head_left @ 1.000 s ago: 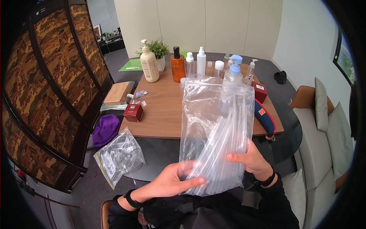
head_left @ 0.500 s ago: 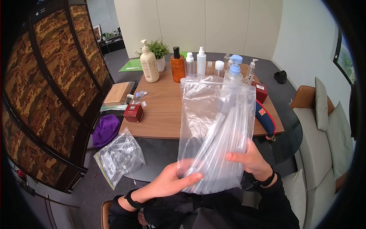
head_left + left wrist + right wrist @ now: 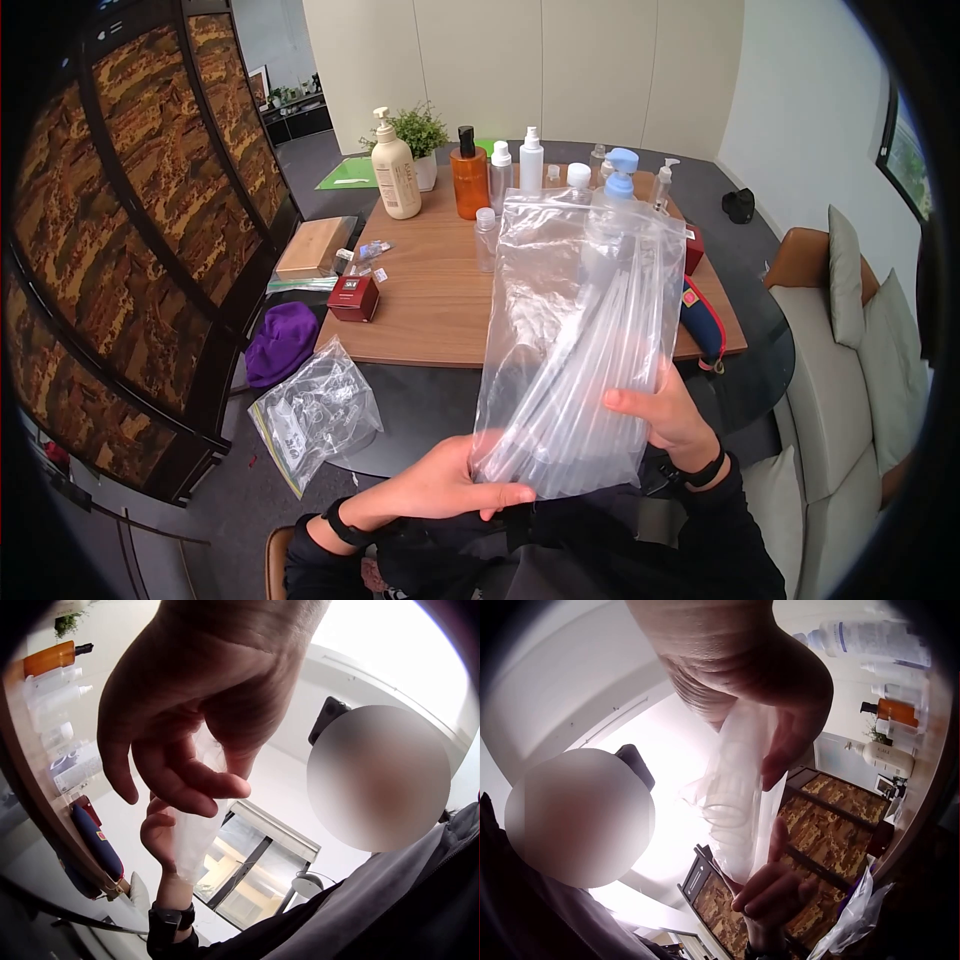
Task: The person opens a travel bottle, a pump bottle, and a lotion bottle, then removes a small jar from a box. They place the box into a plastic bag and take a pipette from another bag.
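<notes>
A clear zip bag (image 3: 530, 300) is held up in front of my body, tilted with its zip end away from me. Inside it several long, clear plastic tubes (image 3: 590, 400) fan out toward the near end. My left hand (image 3: 450, 480) pinches the bag's lower left corner, thumb in front and the other fingers mostly behind. Gripping the right side is my right hand (image 3: 675, 415), its thumb lying across the front of the bag. Round ends of the tubes (image 3: 727, 814) show through the plastic in the right wrist view.
Across the wooden table (image 3: 430, 290) stand a cream pump bottle (image 3: 397, 175), an orange bottle (image 3: 469, 185) and several clear ones. A red box (image 3: 353, 298), purple cloth (image 3: 282, 342) and another zip bag (image 3: 318, 415) lie left. A navy pouch (image 3: 702, 325) lies right.
The bag has shifted a little right and tilted, uncovering a small clear bottle at its left. My left hand now sits lower, at the bag's bottom corner. The right hand keeps its grip.
</notes>
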Action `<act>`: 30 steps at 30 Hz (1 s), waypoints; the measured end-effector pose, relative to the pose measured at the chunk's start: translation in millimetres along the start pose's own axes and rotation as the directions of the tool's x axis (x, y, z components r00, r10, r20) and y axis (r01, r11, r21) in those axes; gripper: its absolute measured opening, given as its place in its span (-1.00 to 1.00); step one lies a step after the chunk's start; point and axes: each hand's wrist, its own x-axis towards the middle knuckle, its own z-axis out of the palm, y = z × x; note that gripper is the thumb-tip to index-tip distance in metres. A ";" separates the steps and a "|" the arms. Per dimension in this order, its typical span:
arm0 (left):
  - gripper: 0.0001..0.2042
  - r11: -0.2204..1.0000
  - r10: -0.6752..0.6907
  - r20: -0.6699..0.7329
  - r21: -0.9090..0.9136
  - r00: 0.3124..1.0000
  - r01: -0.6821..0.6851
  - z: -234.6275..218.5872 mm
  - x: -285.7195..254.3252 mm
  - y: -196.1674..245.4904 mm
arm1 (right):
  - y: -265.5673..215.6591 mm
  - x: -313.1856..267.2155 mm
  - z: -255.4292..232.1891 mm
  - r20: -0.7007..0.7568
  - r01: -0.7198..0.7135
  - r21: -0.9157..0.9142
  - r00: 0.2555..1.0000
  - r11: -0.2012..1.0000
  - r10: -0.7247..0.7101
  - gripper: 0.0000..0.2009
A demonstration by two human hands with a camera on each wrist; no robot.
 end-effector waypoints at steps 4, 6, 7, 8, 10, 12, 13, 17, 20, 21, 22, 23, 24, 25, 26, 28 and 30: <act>-0.60 1.000 0.001 -0.009 -0.016 1.000 -0.002 0.1 1.1 -0.3 | -4.2 -0.9 1.6 0.010 -0.007 -0.013 1.000 1.000 0.007 -0.33; -0.61 1.000 -0.015 -0.017 -0.007 1.000 0.015 1.1 1.3 -0.2 | -3.4 -0.4 0.5 0.019 -0.001 -0.026 1.000 1.000 0.002 -0.33; -0.61 1.000 -0.024 -0.021 -0.004 1.000 0.024 1.7 1.5 -0.3 | -2.6 -0.3 -0.1 0.022 0.005 -0.028 1.000 1.000 -0.005 -0.33; -0.62 1.000 -0.021 -0.019 0.001 1.000 0.021 1.8 2.0 -0.6 | -1.9 -0.4 -0.8 0.024 0.011 -0.030 1.000 0.999 -0.011 -0.33; -0.64 1.000 -0.015 -0.016 0.012 1.000 0.015 1.1 2.9 -1.3 | -0.7 0.2 -1.6 0.030 -0.002 -0.017 1.000 1.000 0.002 -0.33; -0.67 1.000 -0.020 -0.042 0.001 0.999 0.020 1.4 3.9 -2.8 | 1.5 2.1 -0.5 0.028 -0.006 -0.014 1.000 1.000 0.006 -0.34; -0.69 1.000 -0.021 -0.055 -0.006 0.998 0.021 1.9 4.8 -3.6 | 3.3 3.0 0.9 0.020 -0.004 -0.016 1.000 1.000 0.005 -0.34; -0.81 0.998 -0.004 -0.096 -0.063 0.995 -0.002 2.5 7.6 -2.0 | 12.0 5.7 1.5 0.020 0.018 -0.013 1.000 1.000 -0.018 -0.33; -0.78 0.996 0.012 -0.128 -0.091 0.992 -0.023 4.4 8.8 -3.6 | 8.7 6.3 3.6 0.023 -0.012 -0.007 1.000 1.000 0.012 -0.30; -0.76 0.993 0.026 -0.143 -0.107 0.989 -0.042 5.4 8.9 -4.8 | 7.5 5.3 6.5 0.024 -0.021 0.028 1.000 0.999 0.020 -0.29; -0.72 0.991 0.042 -0.158 -0.121 0.986 -0.062 6.3 9.3 -5.9 | 6.1 5.0 10.9 0.026 -0.028 0.062 0.999 0.998 0.026 -0.28; -0.72 0.988 0.067 -0.170 -0.127 0.983 -0.090 6.8 10.3 -8.2 | 5.9 5.4 14.0 0.028 -0.034 0.096 0.999 0.995 0.031 -0.26; -0.72 0.984 0.092 -0.183 -0.133 0.979 -0.117 7.6 11.5 -11.8 | 7.2 5.5 15.6 0.048 -0.040 0.107 0.998 0.993 0.035 -0.25; -0.73 0.980 0.116 -0.197 -0.138 0.974 -0.145 8.2 12.6 -14.5 | 9.4 4.9 16.7 0.069 -0.048 0.118 0.997 0.992 0.040 -0.24; -0.72 0.976 0.136 -0.221 -0.136 0.966 -0.169 8.6 13.6 -16.1 | 11.8 4.0 17.1 0.090 -0.056 0.129 0.995 0.990 0.044 -0.23; -0.71 0.967 0.177 -0.269 -0.131 0.947 -0.218 8.8 15.2 -17.7 | 20.4 2.7 12.8 0.153 -0.029 0.047 0.988 0.998 0.022 -0.23; -0.72 0.976 0.134 -0.275 -0.132 0.952 -0.175 5.1 16.4 -14.6 | 23.8 3.2 9.8 0.175 -0.001 -0.028 0.985 1.000 0.006 -0.23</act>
